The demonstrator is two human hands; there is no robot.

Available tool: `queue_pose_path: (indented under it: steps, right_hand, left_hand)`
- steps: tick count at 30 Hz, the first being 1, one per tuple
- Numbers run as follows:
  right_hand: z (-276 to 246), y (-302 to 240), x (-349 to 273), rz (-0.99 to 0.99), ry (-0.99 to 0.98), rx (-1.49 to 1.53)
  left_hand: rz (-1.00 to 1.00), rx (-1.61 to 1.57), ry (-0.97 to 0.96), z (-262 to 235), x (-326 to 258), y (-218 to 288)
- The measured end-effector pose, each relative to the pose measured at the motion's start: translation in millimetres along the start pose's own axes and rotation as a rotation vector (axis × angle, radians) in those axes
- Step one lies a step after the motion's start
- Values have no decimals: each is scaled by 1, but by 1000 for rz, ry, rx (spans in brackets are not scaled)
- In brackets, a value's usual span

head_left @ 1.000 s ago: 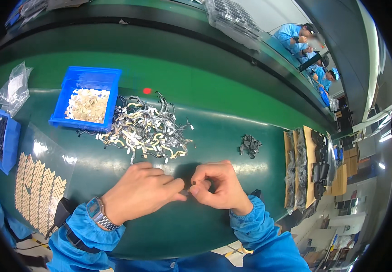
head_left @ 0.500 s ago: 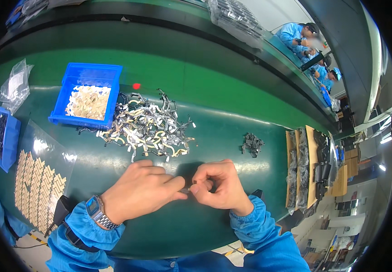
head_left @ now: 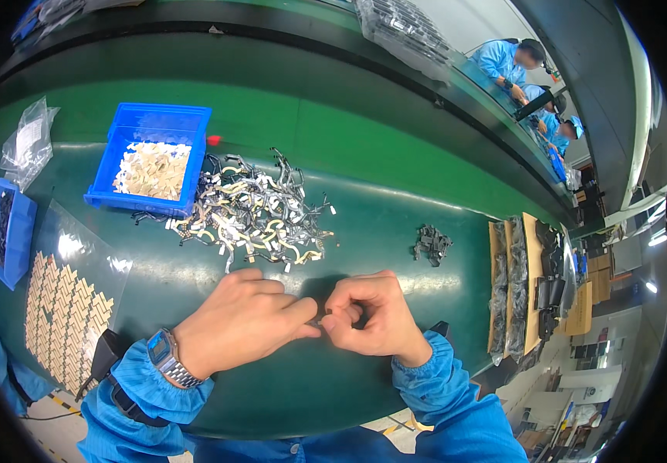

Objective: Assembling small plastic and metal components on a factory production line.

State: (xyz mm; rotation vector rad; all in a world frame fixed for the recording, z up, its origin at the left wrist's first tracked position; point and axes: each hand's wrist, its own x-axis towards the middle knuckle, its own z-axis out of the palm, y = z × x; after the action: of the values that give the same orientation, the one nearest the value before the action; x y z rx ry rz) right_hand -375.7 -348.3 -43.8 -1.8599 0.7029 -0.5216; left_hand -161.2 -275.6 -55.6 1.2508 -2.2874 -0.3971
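Above the near part of the green table, my left hand (head_left: 245, 320) and my right hand (head_left: 372, 316) meet at their fingertips. Both are closed in a pinch, and whatever is between them is too small and covered to name. A wristwatch (head_left: 165, 356) is on my left wrist. Just beyond my left hand lies a tangled heap of short cables (head_left: 264, 212), black, white and yellow, with small white ends. To the right of it sits a small pile of black parts (head_left: 431, 245), apart from my right hand.
A blue bin (head_left: 160, 127) of small beige pieces stands behind the heap's left side. Farther left are a smaller blue bin (head_left: 21, 239), a clear bag (head_left: 31, 143) and a sheet of beige strips (head_left: 63, 316). Cardboard trays (head_left: 530, 285) edge the right; co-workers (head_left: 503, 62) sit beyond.
My hands keep almost the same pinched pose, fingertips together. The red spot near the blue bin has shifted left. A co-worker at far right has lowered a hand.
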Motion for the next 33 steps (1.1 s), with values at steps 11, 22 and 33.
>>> queue_pose_path:
  steps: [11,22,33]
  right_hand:
    - [1,0,-2,-31,0,-45]
    - [2,-2,3,-47,56,-121]
    - [13,10,-5,-101,61,69]
  left_hand:
    - [1,-16,21,4,-2,1]
    - [-29,-15,1,6,-1,-5]
    - [-53,-59,0,-3,-2,13]
